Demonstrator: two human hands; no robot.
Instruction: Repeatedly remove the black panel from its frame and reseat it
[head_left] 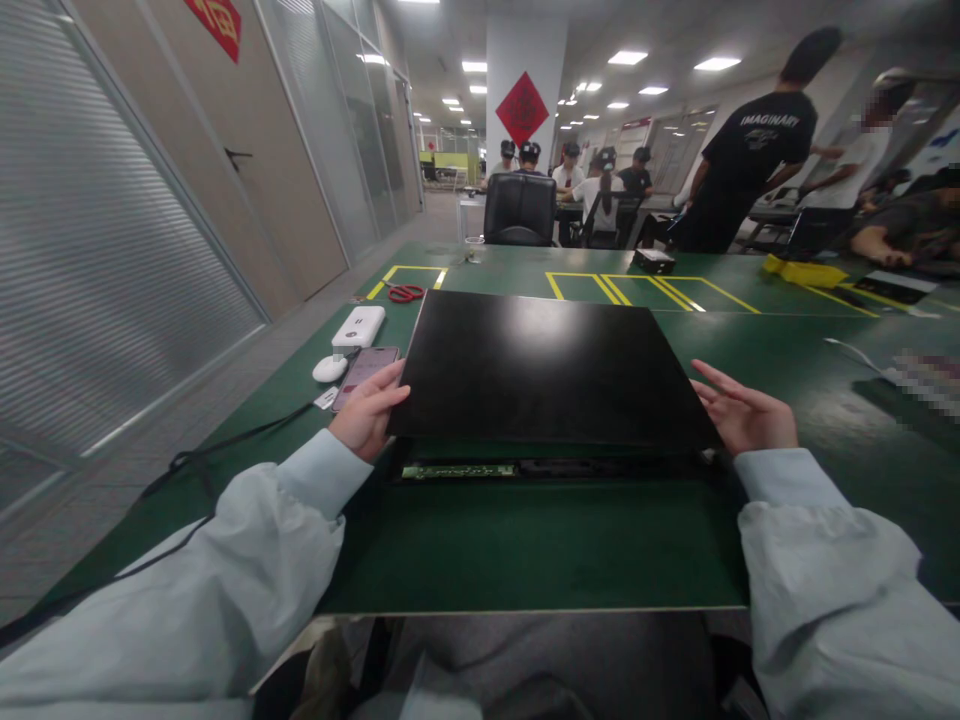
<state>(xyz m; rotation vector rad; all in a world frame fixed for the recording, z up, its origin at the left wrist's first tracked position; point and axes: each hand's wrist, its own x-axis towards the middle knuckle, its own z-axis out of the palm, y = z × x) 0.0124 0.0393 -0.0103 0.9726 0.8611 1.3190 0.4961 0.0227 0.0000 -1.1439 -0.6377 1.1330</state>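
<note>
Black panel: one black panel [547,370] is tilting over the near part of one green table [540,550], its two short sides lying between the hands.
Left hand: one left hand [369,410] is holding the panel's left edge, the fingers closing narrowly on it and the thumb lying near the lower left corner.
Right hand: one right hand [742,412] is touching the panel's right edge, its fingers spreading wide, the index finger pointing up and away.
Under the panel: one dark frame [615,468] is showing along the near edge, with one green circuit strip [459,471] lying in its left part.
Left of the panel: one phone [367,378], one white box [358,327] and one round white case [330,369] are sitting close together; one pair of red scissors [406,293] is lying just beyond.
Far side of the table: one small black box [654,261] and one yellow object [806,272] are resting there.
Room: two people [757,150] are standing at right; at least five more are sitting farther back, blurred.
</note>
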